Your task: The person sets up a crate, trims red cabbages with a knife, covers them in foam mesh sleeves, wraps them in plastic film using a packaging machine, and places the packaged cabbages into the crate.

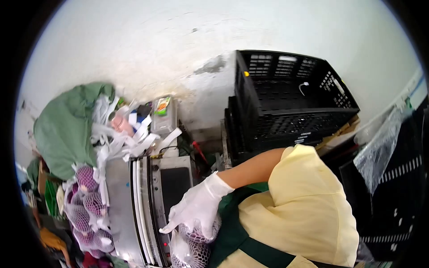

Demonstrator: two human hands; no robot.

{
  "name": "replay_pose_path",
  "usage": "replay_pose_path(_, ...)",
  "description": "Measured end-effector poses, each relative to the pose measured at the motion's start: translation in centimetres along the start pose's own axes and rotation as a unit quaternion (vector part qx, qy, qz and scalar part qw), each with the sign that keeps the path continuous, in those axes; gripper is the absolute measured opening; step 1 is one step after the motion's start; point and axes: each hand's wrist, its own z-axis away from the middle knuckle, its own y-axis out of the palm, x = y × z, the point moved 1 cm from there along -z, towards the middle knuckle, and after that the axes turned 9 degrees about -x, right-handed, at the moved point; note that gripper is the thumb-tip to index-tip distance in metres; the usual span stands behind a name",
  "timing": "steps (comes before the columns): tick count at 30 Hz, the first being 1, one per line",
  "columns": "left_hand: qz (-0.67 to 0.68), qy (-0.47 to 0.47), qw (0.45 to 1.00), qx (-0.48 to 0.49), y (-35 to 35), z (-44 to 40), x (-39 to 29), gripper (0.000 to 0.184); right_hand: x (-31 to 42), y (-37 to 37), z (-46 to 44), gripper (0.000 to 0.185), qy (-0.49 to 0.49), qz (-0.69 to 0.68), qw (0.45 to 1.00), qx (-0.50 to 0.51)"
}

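Observation:
My right hand (pixel 196 207), in a white glove, reaches in from the right. Its fingers curl over a white mesh bag of red onions (pixel 190 254), while one finger or the thumb points off to the left. The bag lies by the near end of a metal machine (pixel 118 201) with long white strips, a dark panel (pixel 175 187) and a small red light. Left of the machine, more netted red onions (pixel 85 214) hang in a bunch. My left hand is out of view.
Black plastic crates (pixel 290 120) are stacked against the wall. A green cloth sack (pixel 71 129), white strips (pixel 116 140) and a clear plastic box (pixel 164 118) fill the back left. Clear plastic sheeting (pixel 380 147) hangs at right. Another person's arm (pixel 56 241) shows at lower left.

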Motion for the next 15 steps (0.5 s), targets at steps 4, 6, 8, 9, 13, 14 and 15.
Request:
replay_pose_path(4, 0.006, -0.06, 0.992, 0.108, 4.0, -2.7, -0.6, 0.07, -1.2, -4.3, 7.4, 0.095, 0.138, -0.334, 0.931, -0.047)
replay_pose_path(6, 0.01, -0.086, 0.988, 0.124, 5.6, -4.0, -0.4, 0.071, -1.2, -6.6, 11.7, 0.097, 0.031, -0.348, 0.916, -0.198)
replay_pose_path(8, 0.019, -0.104, 0.989, 0.106, 6.7, -5.3, 0.5, 0.073, 0.3, -10.0, 16.6, 0.101, 0.041, -0.336, 0.913, -0.229)
replay_pose_path(9, 0.023, -0.106, 0.991, 0.077, 6.8, -6.2, 1.2, 0.073, 0.4, -11.8, 19.2, 0.102, 0.065, -0.303, 0.901, -0.303)
replay_pose_path(13, 0.091, -0.107, 0.99, -0.024, 5.9, -8.5, 4.2, 0.062, 0.1, -17.5, 28.9, 0.088, 0.093, -0.262, 0.822, -0.498)
replay_pose_path(14, 0.112, -0.116, 0.986, -0.041, 5.3, -8.9, 5.0, 0.06, -0.6, -18.7, 31.2, 0.083, 0.09, -0.269, 0.799, -0.53)
replay_pose_path(15, 0.121, -0.106, 0.985, -0.06, 5.4, -9.1, 5.3, 0.053, -1.5, -19.3, 33.4, 0.078, 0.095, -0.273, 0.778, -0.557)
